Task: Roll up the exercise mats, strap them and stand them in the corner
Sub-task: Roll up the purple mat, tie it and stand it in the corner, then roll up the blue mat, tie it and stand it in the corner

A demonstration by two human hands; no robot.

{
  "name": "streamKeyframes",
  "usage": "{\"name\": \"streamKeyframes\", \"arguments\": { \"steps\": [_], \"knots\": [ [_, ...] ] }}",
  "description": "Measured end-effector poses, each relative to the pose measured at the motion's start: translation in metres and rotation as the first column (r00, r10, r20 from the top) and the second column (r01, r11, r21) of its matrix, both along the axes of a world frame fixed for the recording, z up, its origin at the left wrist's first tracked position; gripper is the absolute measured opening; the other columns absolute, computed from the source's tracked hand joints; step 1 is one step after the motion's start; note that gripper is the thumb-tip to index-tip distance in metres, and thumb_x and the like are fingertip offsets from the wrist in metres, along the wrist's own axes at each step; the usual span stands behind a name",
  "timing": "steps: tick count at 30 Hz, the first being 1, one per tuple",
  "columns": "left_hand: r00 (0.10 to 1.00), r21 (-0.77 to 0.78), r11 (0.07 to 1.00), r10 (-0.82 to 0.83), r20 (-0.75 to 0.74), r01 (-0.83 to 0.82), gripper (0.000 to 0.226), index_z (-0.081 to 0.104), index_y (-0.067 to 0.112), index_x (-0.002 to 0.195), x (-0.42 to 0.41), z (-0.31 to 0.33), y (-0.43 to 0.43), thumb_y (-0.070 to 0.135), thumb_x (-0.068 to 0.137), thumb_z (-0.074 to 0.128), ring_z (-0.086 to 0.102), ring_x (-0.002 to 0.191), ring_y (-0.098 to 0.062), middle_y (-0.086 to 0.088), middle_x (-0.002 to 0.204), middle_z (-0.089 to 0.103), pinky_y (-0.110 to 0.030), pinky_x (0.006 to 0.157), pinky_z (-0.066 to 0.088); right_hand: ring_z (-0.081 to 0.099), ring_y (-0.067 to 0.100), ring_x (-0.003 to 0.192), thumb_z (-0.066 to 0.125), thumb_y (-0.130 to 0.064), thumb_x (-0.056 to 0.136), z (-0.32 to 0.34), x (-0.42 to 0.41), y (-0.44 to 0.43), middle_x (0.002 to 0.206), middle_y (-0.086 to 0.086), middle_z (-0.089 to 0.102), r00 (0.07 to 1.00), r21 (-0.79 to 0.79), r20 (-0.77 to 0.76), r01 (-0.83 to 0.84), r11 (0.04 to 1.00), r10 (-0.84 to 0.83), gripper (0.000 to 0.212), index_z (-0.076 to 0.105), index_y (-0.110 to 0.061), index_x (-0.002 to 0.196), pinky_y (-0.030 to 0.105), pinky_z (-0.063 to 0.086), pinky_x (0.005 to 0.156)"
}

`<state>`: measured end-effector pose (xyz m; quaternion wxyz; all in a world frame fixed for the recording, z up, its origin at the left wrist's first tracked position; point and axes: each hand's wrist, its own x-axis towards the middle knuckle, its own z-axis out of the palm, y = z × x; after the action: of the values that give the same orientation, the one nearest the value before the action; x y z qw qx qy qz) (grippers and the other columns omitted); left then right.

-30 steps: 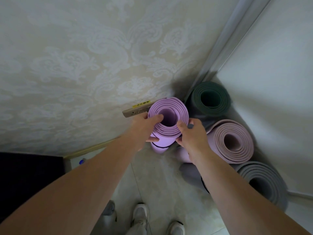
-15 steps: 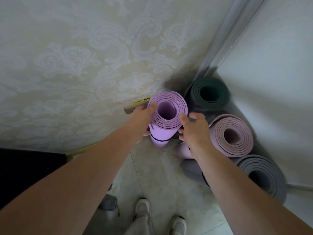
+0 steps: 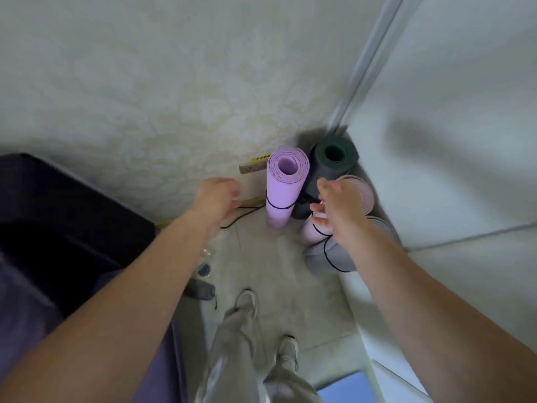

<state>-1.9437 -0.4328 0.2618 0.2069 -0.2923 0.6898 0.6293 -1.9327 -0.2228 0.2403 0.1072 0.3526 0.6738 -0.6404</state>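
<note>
Nearest to us: two shoes [image 3: 247, 301] on the tiled floor [image 3: 276, 271], toes towards the corner. Both forearms reach forward over them.

Left hand [image 3: 216, 197]: fingers loosely curled and holding nothing. It is blurred, so we record no finer detail. It hangs in the air left of the mats, above a loose cord [image 3: 241, 216] lying on the floor.

Right hand [image 3: 340, 210]: fingers relaxed and slightly spread, with nothing gripped. Its fingertips overlap the pink mat [image 3: 363, 193] in the picture, and we cannot tell whether they graze it.

Purple mat [image 3: 283, 184]: rolled, with a black strap [image 3: 279, 207] round its lower part, standing on end on the floor. Neither hand touches it. Its long axis is vertical, with the open spiral end up.

Key relation: the purple mat lies ahead of both hands, between them. The gap to the right thumb looks smaller than the gap to the left fingers, so we judge the right hand nearer, though depth is uncertain. We judge that any steadying grasp should come from the side, across the roll's axis.

Beside it stand the grey mat [image 3: 325, 257] and the pink mat, both strapped. Furthest in, the dark green mat [image 3: 334, 167] sits where the patterned wall [image 3: 174, 97] meets the plain wall [image 3: 450, 141]. A wooden block [image 3: 251, 167] sits on the patterned wall just left of the purple mat's top.

Judgement: four mats stand in the corner, so this step looks all but done.
</note>
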Motion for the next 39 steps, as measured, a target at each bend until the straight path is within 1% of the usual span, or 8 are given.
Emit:
{"name": "streamKeyframes", "arguments": {
  "steps": [3, 8, 11, 15, 18, 20, 24, 39],
  "knots": [
    [1.0, 0.007, 1.0, -0.016, -0.021, 0.016, 0.008, 0.058, 0.018, 0.09, 0.047, 0.042, -0.013, 0.017, 0.098, 0.057, 0.061, 0.074, -0.022, -0.01, 0.099, 0.065, -0.032, 0.071, 0.045, 0.054, 0.013, 0.054, 0.058, -0.031, 0.098, 0.039, 0.044, -0.006, 0.072, -0.003, 0.052, 1.0, -0.052, 0.016, -0.012, 0.999, 0.013, 0.015, 0.051, -0.023, 0.087, 0.027, 0.049, 0.051],
    [0.993, -0.008, 0.993, -0.119, -0.026, 0.119, 0.008, 0.059, 0.017, 0.092, 0.109, 0.099, -0.016, 0.017, 0.099, 0.055, 0.062, 0.07, -0.021, -0.007, 0.092, 0.068, -0.029, 0.064, 0.044, 0.045, 0.004, 0.037, 0.058, -0.036, 0.092, 0.088, 0.115, -0.013, 0.068, -0.006, 0.043, 0.999, -0.15, -0.029, -0.029, 0.988, 0.025, 0.024, 0.046, -0.022, 0.078, 0.017, 0.037, 0.04],
    [0.981, -0.02, 0.982, -0.186, -0.051, 0.186, 0.009, 0.06, 0.017, 0.091, 0.142, 0.123, -0.017, 0.016, 0.098, 0.056, 0.062, 0.068, -0.02, -0.008, 0.094, 0.069, -0.028, 0.063, 0.044, 0.051, 0.009, 0.044, 0.057, -0.032, 0.095, 0.112, 0.163, -0.022, 0.079, 0.0, 0.052, 0.999, -0.114, -0.052, 0.002, 0.993, -0.008, 0.012, 0.055, -0.02, 0.092, 0.021, 0.041, 0.043],
    [0.937, -0.029, 0.949, -0.316, -0.151, 0.315, 0.009, 0.06, 0.017, 0.09, 0.202, 0.145, -0.022, 0.019, 0.098, 0.057, 0.061, 0.068, -0.02, -0.007, 0.091, 0.067, -0.03, 0.065, 0.046, 0.058, 0.017, 0.063, 0.056, -0.028, 0.097, 0.144, 0.243, -0.036, 0.093, 0.004, 0.057, 0.994, -0.041, -0.079, 0.076, 0.996, -0.079, 0.026, 0.058, -0.012, 0.117, 0.025, 0.05, 0.05],
    [0.889, -0.035, 0.913, -0.405, -0.216, 0.407, 0.005, 0.06, 0.014, 0.098, 0.265, 0.157, -0.027, 0.019, 0.097, 0.058, 0.06, 0.07, -0.021, -0.005, 0.089, 0.067, -0.034, 0.074, 0.045, 0.052, 0.019, 0.064, 0.052, -0.019, 0.098, 0.17, 0.323, -0.046, 0.084, 0.004, 0.051, 0.976, -0.032, -0.155, 0.149, 0.988, -0.152, 0.023, 0.056, -0.001, 0.111, 0.026, 0.045, 0.053],
    [0.85, -0.053, 0.878, -0.474, -0.229, 0.476, 0.006, 0.06, 0.015, 0.1, 0.312, 0.165, -0.027, 0.019, 0.097, 0.058, 0.06, 0.072, -0.021, -0.004, 0.088, 0.068, -0.034, 0.075, 0.044, 0.06, 0.018, 0.068, 0.054, -0.022, 0.098, 0.183, 0.381, -0.051, 0.093, 0.003, 0.055, 0.963, 0.019, -0.196, 0.192, 0.981, -0.185, 0.013, 0.058, -0.011, 0.105, 0.029, 0.05, 0.056],
    [0.751, -0.047, 0.771, -0.63, -0.197, 0.635, 0.011, 0.062, 0.018, 0.088, 0.403, 0.18, -0.008, 0.016, 0.097, 0.057, 0.061, 0.071, -0.022, -0.005, 0.087, 0.068, -0.03, 0.069, 0.043, 0.064, 0.02, 0.074, 0.057, -0.021, 0.096, 0.192, 0.493, -0.051, 0.104, 0.005, 0.059, 0.931, 0.035, -0.201, 0.318, 0.948, -0.305, 0.024, 0.058, -0.01, 0.117, 0.033, 0.052, 0.06],
    [0.361, -0.052, 0.377, -0.912, -0.196, 0.925, 0.011, 0.065, 0.011, 0.101, 0.714, 0.192, 0.098, 0.019, 0.098, 0.058, 0.07, 0.084, -0.027, -0.01, 0.1, 0.071, -0.039, 0.076, 0.054, 0.069, 0.023, 0.085, 0.06, -0.018, 0.095, 0.189, 0.924, -0.009, 0.106, 0.006, 0.065, 0.542, -0.025, -0.161, 0.834, 0.552, -0.825, 0.023, 0.061, -0.013, 0.117, 0.035, 0.056, 0.067]
  ]
}}
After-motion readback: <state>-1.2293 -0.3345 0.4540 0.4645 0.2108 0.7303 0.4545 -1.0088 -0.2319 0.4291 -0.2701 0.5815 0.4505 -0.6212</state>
